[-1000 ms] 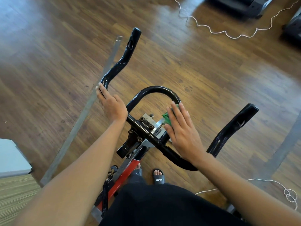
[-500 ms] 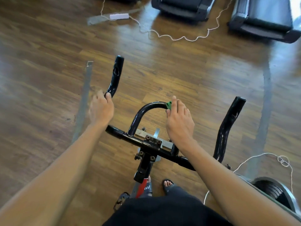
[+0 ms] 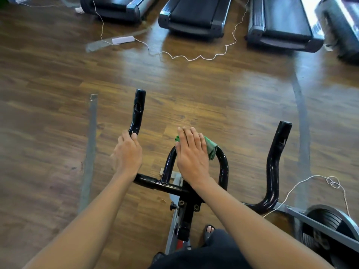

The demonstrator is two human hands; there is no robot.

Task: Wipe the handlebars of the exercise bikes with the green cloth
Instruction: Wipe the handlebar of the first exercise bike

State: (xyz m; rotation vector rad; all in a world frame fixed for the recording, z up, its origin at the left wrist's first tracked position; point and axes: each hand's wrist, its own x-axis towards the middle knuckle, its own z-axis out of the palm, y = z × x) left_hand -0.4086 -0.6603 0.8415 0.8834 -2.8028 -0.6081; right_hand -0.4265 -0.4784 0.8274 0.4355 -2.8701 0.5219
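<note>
While the left hand (image 3: 127, 158) grips the left horn (image 3: 138, 111) of the glossy black metal handlebars (image 3: 155, 184), the right hand (image 3: 191, 158) presses the crumpled green cloth (image 3: 210, 149) on the centre loop (image 3: 223, 166) with straight fingers — wiping is underway. Next, probably, the cloth must slide along the loop.

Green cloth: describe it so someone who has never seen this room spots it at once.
Find the black handlebars in the foreground, then their rounded centre loop. The green cloth is draped over the loop's top, under the flat right hand. It is the only green thing there.
</note>
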